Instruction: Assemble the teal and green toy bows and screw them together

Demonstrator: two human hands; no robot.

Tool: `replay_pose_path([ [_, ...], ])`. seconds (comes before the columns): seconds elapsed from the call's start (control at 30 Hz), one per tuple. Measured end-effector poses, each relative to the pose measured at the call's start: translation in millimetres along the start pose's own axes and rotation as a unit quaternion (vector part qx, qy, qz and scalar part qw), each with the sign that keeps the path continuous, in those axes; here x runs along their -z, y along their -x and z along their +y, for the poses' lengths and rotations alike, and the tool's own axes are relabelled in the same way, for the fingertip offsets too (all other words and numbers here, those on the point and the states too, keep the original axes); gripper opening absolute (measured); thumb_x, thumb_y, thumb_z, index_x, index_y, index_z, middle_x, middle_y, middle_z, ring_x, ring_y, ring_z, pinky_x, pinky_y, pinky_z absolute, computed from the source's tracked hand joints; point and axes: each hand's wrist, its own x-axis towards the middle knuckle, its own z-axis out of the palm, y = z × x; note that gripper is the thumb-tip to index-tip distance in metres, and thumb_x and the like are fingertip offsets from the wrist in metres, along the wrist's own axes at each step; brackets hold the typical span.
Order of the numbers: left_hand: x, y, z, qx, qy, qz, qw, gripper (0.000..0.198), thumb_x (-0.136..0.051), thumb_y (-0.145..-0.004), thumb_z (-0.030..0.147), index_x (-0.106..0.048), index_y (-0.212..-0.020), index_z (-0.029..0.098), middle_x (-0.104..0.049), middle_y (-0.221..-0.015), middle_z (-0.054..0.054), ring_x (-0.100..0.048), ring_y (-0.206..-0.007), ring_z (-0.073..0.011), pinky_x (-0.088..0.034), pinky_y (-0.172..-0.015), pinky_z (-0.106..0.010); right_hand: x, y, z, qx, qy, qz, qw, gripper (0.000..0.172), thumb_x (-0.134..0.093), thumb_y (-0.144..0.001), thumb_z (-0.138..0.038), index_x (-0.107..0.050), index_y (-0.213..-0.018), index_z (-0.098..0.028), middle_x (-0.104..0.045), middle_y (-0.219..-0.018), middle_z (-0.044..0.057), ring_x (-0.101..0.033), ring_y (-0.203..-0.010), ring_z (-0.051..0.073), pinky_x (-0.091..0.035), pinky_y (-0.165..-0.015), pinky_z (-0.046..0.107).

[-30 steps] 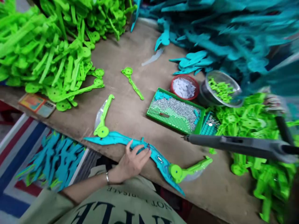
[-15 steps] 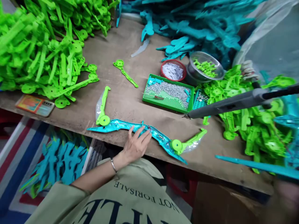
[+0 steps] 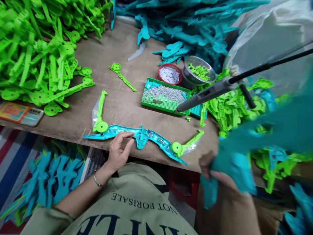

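Note:
A teal toy bow half [image 3: 156, 138] lies along the table's front edge, its hollow inside facing up with thin wires in it. A green limb with a clear plastic fin is fitted at each end: one left limb [image 3: 99, 114], one right limb [image 3: 186, 146]. My left hand [image 3: 119, 150] is at the bow's middle, thumb and forefinger curved and apart, with nothing between them. Just right of its fingertips is a teal grip piece [image 3: 141, 137]. My right hand [image 3: 226, 179] grips another teal bow shell [image 3: 266, 127], raised at the right and blurred by motion.
A hanging electric screwdriver [image 3: 202, 96] reaches over a green tray [image 3: 166, 111] of screws. Behind stand a red basket [image 3: 181, 70] and a metal bowl [image 3: 212, 74]. Green parts [image 3: 36, 49] heap at left, teal shells [image 3: 190, 19] at the back. A phone [image 3: 22, 114] lies at the left edge.
My left hand has drawn back leftward from the bow's middle, and the grip piece now shows there. My right hand has brought the teal shell up and inward from the right. The view has shifted right.

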Motion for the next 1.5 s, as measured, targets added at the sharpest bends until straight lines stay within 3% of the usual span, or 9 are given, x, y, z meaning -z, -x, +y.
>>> replay_pose_path([
  [0.2, -33.9, -23, 15, 0.096, 0.321, -0.112, 0.936, 0.078, -0.068, -0.086, 0.060, -0.039, -0.150, 0.027, -0.061, -0.139, -0.015, -0.061, -0.127, -0.0287, -0.055, -0.098, -0.040, -61, -43, -40, 0.027, -0.124, -0.114, 0.985, 0.033, -0.071, -0.076, -0.045, -0.067, -0.099, -0.022, -0.062, -0.076, 0.000, -0.052, -0.064, 0.015, -0.047, -0.059, 0.028],
  [0.33, -52.8, -33, 10, 0.094, 0.351, -0.062, 0.930, 0.094, -0.062, -0.085, 0.068, -0.019, -0.159, 0.029, -0.050, -0.150, -0.017, -0.057, -0.133, -0.0315, -0.053, -0.101, -0.042, -90, -63, -54, 0.044, -0.139, -0.169, 0.975, 0.032, -0.064, -0.084, -0.046, -0.063, -0.104, -0.021, -0.059, -0.077, -0.001, -0.050, -0.064, 0.013, -0.045, -0.059, 0.026],
  [0.5, -66.2, -45, 12, 0.167, 0.396, 0.018, 0.903, 0.078, -0.074, -0.083, 0.054, -0.041, -0.150, 0.032, -0.060, -0.142, -0.011, -0.071, -0.107, -0.0246, -0.057, -0.090, -0.037, -89, -88, -66, 0.126, -0.091, -0.242, 0.958, 0.034, -0.061, -0.089, -0.052, -0.060, -0.099, -0.019, -0.062, -0.084, 0.000, -0.054, -0.074, 0.015, -0.048, -0.070, 0.029],
  [0.6, -62.0, -62, 18, 0.255, 0.419, 0.104, 0.865, 0.054, -0.074, -0.082, 0.051, -0.064, -0.128, 0.024, -0.075, -0.100, -0.004, -0.071, -0.075, -0.0148, -0.056, -0.073, -0.028, -76, -108, -81, 0.159, 0.003, -0.299, 0.941, 0.039, -0.053, -0.094, -0.055, -0.060, -0.086, -0.017, -0.062, -0.077, 0.001, -0.054, -0.070, 0.015, -0.047, -0.069, 0.029],
  [0.87, -23.5, -113, 20, 0.358, 0.466, 0.155, 0.795, 0.026, -0.066, -0.085, 0.036, -0.070, -0.095, 0.012, -0.053, -0.061, 0.004, -0.047, -0.046, -0.0046, -0.037, -0.041, -0.013, -68, -137, -107, 0.191, 0.184, 0.057, 0.962, 0.023, -0.046, -0.093, -0.012, -0.064, -0.107, -0.015, -0.068, -0.111, 0.015, -0.063, -0.101, 0.025, -0.048, -0.091, 0.040],
  [1.1, 5.8, -119, 15, 0.474, 0.506, -0.032, 0.720, 0.032, -0.055, -0.092, 0.033, -0.064, -0.115, 0.013, -0.043, -0.063, 0.006, -0.035, -0.039, -0.0030, -0.028, -0.034, -0.012, 5, -77, -76, 0.189, 0.128, -0.301, 0.926, 0.029, -0.048, -0.089, -0.012, -0.075, -0.097, -0.019, -0.077, -0.091, 0.005, -0.071, -0.084, 0.017, -0.053, -0.081, 0.030],
  [1.23, 5.3, -113, 7, 0.497, 0.521, -0.125, 0.683, 0.031, -0.053, -0.095, 0.033, -0.064, -0.118, 0.014, -0.042, -0.063, 0.005, -0.034, -0.040, -0.0031, -0.029, -0.035, -0.012, 54, -78, -34, 0.045, 0.190, -0.088, 0.977, 0.028, -0.046, -0.079, -0.005, -0.071, -0.081, -0.018, -0.074, -0.080, 0.005, -0.069, -0.075, 0.017, -0.052, -0.070, 0.028],
  [1.33, -6.1, -106, 7, 0.486, 0.532, -0.188, 0.668, 0.035, -0.059, -0.093, 0.037, -0.067, -0.118, 0.014, -0.042, -0.062, 0.005, -0.032, -0.042, -0.0028, -0.030, -0.036, -0.012, 74, -103, -14, 0.004, 0.260, 0.103, 0.960, 0.022, -0.049, -0.082, -0.009, -0.069, -0.082, -0.018, -0.074, -0.080, 0.006, -0.067, -0.075, 0.018, -0.051, -0.071, 0.028],
  [1.5, -26.0, -95, 15, 0.482, 0.519, -0.258, 0.657, 0.039, -0.065, -0.089, 0.041, -0.071, -0.112, 0.010, -0.039, -0.057, 0.005, -0.026, -0.041, -0.0034, -0.027, -0.036, -0.014, 76, -158, -10, 0.012, 0.295, 0.210, 0.932, 0.020, -0.049, -0.085, -0.009, -0.068, -0.089, -0.016, -0.074, -0.094, 0.012, -0.068, -0.089, 0.024, -0.052, -0.080, 0.033],
])
